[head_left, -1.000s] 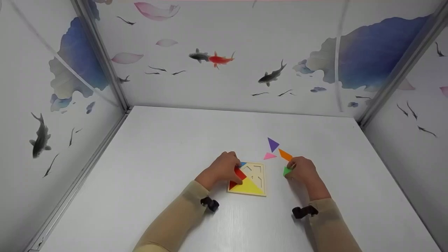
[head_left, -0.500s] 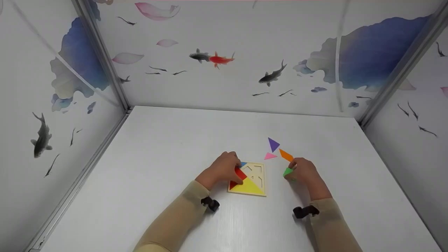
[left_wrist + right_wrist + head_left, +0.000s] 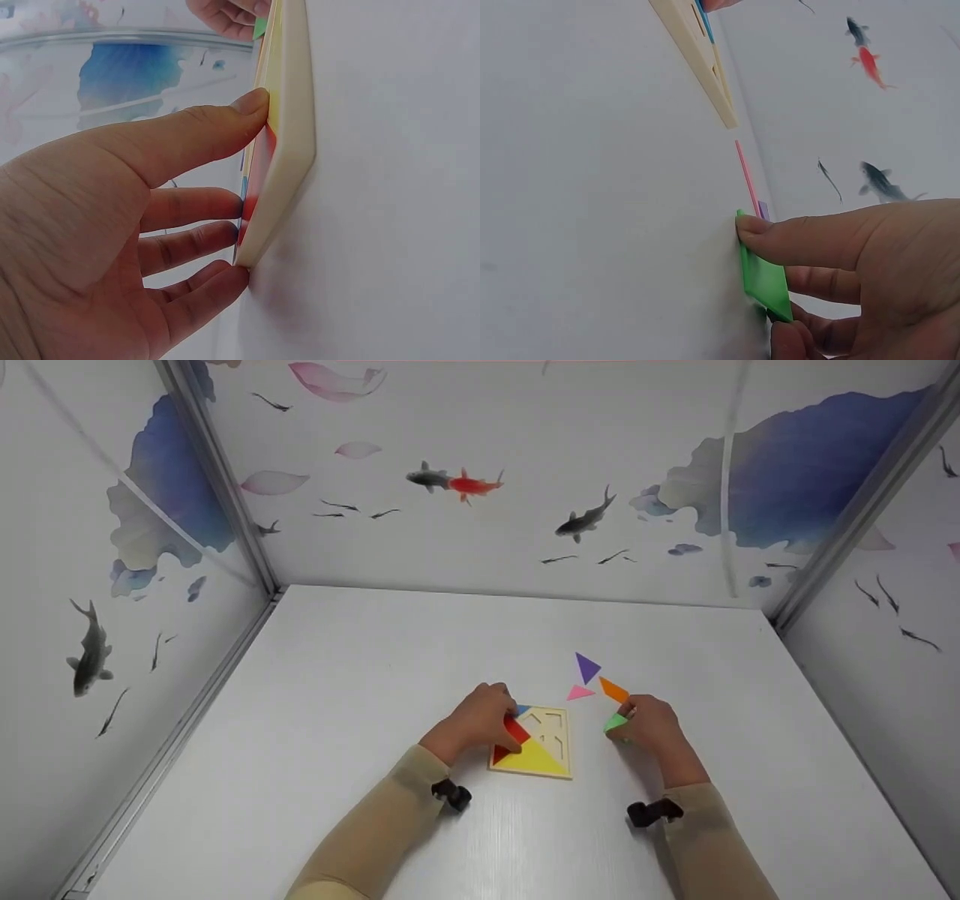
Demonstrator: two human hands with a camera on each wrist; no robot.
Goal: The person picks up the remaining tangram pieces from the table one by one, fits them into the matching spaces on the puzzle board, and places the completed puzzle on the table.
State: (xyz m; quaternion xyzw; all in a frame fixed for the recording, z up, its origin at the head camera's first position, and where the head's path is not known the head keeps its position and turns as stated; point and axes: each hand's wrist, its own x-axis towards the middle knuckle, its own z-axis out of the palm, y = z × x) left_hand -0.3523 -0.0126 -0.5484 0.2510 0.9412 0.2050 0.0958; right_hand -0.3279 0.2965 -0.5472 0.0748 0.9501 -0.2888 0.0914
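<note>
A square wooden tangram board (image 3: 568, 735) lies on the white table with yellow (image 3: 534, 761), red (image 3: 517, 729) and blue pieces (image 3: 523, 709) in it; its right part shows bare recesses. My left hand (image 3: 478, 717) rests over the board's left side. In the left wrist view its thumb presses near where yellow meets red, while the little finger touches the board's edge. To the right of the board, my right hand (image 3: 654, 727) pinches a green tangram piece (image 3: 765, 279) between thumb and fingers. The piece is tilted, its lower edge close to the table.
Beyond the right hand lie a purple triangle (image 3: 587, 667), a small pink triangle (image 3: 580, 692) and an orange piece (image 3: 613, 690) right by the fingers. White panels with painted fish (image 3: 474, 485) enclose the table (image 3: 375, 660) at the back and sides.
The green piece has turned in my right fingers and now tilts, showing more of its face. My left hand and the board have stayed in place.
</note>
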